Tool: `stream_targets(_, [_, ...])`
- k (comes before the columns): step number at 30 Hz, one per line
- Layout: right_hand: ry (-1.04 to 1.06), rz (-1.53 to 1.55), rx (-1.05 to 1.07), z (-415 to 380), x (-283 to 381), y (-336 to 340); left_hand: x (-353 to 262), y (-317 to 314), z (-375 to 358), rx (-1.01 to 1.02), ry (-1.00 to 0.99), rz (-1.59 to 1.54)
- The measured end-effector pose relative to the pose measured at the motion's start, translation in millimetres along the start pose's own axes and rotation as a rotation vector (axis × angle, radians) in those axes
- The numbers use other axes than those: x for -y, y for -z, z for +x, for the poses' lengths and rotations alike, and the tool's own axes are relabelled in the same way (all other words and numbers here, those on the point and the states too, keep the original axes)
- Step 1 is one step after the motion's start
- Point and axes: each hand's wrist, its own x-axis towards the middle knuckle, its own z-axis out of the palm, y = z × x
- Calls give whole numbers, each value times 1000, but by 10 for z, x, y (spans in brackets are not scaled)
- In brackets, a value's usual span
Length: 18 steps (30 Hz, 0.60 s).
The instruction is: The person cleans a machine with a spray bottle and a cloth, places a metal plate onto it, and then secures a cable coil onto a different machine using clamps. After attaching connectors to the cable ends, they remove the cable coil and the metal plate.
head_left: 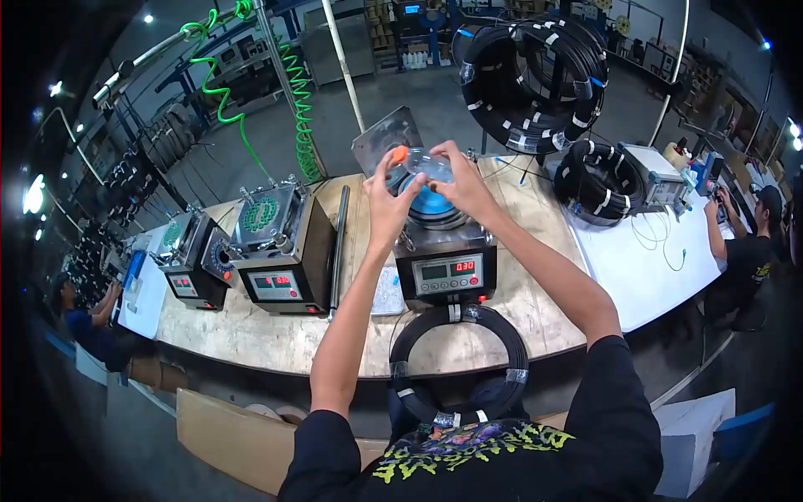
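Note:
Both of my hands are raised over a polishing machine (446,269) with a blue round pad (431,202) on top. Between them is a clear plastic bottle (429,164), tilted sideways, with an orange cap (400,154) at its left end. My left hand (386,205) is closed around the cap end, fingertips at the cap. The fingers of my right hand (465,186) wrap the bottle's body. Behind the hands stands the machine's raised metal plate (386,138). The machine's display shows red digits.
A coil of black cable (401,356) lies at the table's front edge, close to my body. Two similar machines (280,259) (188,263) stand left, beside a dark bar (339,251). Larger cable coils (598,184) are at right. Co-workers sit at both ends.

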Motion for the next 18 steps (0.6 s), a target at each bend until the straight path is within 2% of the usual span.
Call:
stream_targets(3, [116,51,8,-10,140,31,79,58,64,173,41,-249])
stream_targets(4, [119,51,27,-16,226,79,-7,124,52,52,-170,-35])
stream_targets(8, [73,33,23,-65,-11,113,-50,440,32,-175,-105,-51])
stream_targets(11, [-9,69,-4,-92,-200,103,184,758,-45,-291,-13,-68])
stream_targets(15, [-69,131,-62,-82,-219,53,729,1131,-384,-250,152,221])
stream_targets(18, [-78,149,-98,-89,-287,49,1137,1263,-752,-262,237,258])
